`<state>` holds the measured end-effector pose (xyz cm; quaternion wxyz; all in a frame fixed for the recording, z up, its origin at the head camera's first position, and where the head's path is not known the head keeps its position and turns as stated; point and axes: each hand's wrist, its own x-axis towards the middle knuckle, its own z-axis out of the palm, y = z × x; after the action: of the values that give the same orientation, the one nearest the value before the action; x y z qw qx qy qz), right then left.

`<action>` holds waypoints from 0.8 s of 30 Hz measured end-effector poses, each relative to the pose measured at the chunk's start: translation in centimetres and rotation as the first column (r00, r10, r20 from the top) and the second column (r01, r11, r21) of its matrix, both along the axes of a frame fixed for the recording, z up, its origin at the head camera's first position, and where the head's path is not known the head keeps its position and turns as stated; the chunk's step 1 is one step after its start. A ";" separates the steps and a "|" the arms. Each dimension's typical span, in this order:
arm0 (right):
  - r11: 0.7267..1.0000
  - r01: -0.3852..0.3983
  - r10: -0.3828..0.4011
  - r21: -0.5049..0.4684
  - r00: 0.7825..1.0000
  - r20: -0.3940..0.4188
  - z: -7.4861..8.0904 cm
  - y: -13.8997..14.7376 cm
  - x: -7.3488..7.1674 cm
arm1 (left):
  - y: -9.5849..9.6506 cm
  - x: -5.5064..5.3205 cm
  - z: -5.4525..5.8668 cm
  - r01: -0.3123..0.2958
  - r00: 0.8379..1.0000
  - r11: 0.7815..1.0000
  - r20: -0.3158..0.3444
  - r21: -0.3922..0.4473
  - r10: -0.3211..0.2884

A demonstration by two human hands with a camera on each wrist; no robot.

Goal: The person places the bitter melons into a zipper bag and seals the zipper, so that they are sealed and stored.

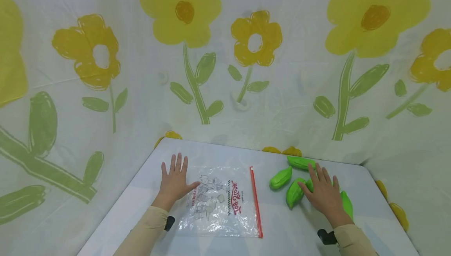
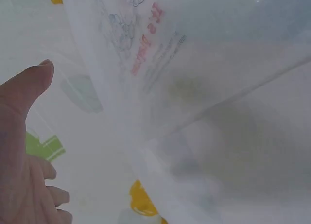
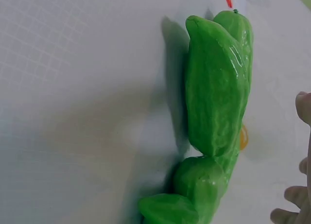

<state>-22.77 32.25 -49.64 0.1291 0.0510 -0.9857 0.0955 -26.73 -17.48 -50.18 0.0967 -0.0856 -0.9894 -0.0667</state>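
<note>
Fingers [image 1: 179,163] on the left hand [image 1: 175,185] were straight and spread wide, holding nothing, the thumb reaching over the edge of the clear plastic bag [image 1: 218,197]; I couldn't tell whether it touched. The right hand [image 1: 325,195] was spread wide too, gripping nothing, by the green peppers [image 1: 280,178] and hiding parts of some from me. The bag lay flat on the white table [image 1: 282,228], its red strip [image 1: 256,201] along the side nearer the peppers, and no pepper showed inside. I judged this a starting step, both hands poised. To my mind the next move called for pinching the bag near its strip and opening it before any pepper was lifted.
</note>
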 end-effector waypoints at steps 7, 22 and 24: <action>0.999 -0.009 0.010 0.036 1.000 -0.028 -0.1 -0.2 0.4 | 0.2 -0.1 0.2 -0.005 0.999 1.000 0.037 -0.016 0.005; 0.997 -0.047 0.046 -0.056 0.999 -0.010 -0.6 -1.5 1.6 | 1.0 0.2 -0.1 0.007 1.000 1.000 0.028 0.030 -0.008; 0.997 -0.044 0.045 -0.067 0.999 0.002 -0.7 -1.7 1.7 | 1.1 0.3 -0.2 0.010 1.000 0.999 0.021 0.037 -0.010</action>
<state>-21.03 30.56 -50.37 0.1269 0.0684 -0.9808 0.1315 -26.39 -16.33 -50.38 0.0875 -0.0880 -0.9885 -0.0862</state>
